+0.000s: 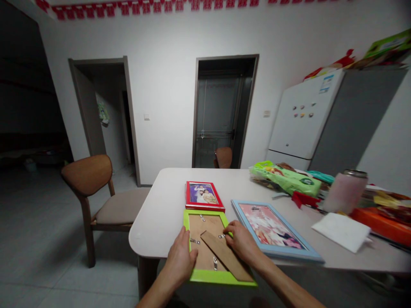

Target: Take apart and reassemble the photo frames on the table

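Observation:
A lime-green picture frame (196, 275) lies face down at the table's front edge, its near end jutting past it. Its brown backing board (205, 226) shows, with small metal clips on each side and a brown stand leg (224, 256) slanting across. My left hand (180, 256) grips the left edge, thumb over the border. At the right edge, my right hand (241, 242) has its fingers curled by the right-hand clip (221, 236). Just beyond lies a red picture frame (205, 196), photo up. A light-blue picture frame (272, 231) rests to the right, also photo up.
On the white table (160, 201), the right side holds a green package (285, 177), a pink jar (346, 192), white tissue (342, 231) and an orange box (382, 222). A wooden chair (93, 188) stands left. Behind are a fridge (302, 115) and two doorways.

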The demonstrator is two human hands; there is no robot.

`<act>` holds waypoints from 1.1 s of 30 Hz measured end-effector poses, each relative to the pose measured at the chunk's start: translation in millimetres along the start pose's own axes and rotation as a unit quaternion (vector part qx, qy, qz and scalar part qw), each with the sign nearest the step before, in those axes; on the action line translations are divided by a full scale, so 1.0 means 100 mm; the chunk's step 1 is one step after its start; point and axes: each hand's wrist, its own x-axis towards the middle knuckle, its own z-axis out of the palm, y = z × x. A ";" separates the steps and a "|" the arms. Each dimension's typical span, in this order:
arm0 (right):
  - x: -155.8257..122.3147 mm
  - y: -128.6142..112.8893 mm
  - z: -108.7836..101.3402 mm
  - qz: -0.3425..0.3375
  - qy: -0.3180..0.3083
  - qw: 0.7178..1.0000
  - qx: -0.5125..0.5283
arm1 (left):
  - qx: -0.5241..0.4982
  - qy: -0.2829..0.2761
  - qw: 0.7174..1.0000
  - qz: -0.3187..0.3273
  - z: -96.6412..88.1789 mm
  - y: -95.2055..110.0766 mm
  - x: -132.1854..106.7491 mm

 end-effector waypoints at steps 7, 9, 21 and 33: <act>-0.01 -0.06 0.00 0.000 0.008 0.999 -0.051 | -0.039 0.017 0.999 -0.002 0.11 -0.10 0.02; -0.03 -0.15 0.01 -0.023 0.024 0.998 -0.047 | -0.041 0.021 0.999 -0.002 0.14 -0.12 0.01; 0.09 -0.77 0.30 -0.126 -0.016 0.991 0.032 | -0.031 0.026 0.999 0.001 0.13 -0.12 0.03; 0.43 -0.48 0.30 -0.011 0.012 1.000 -0.026 | -0.032 0.009 0.999 -0.007 0.08 -0.08 0.00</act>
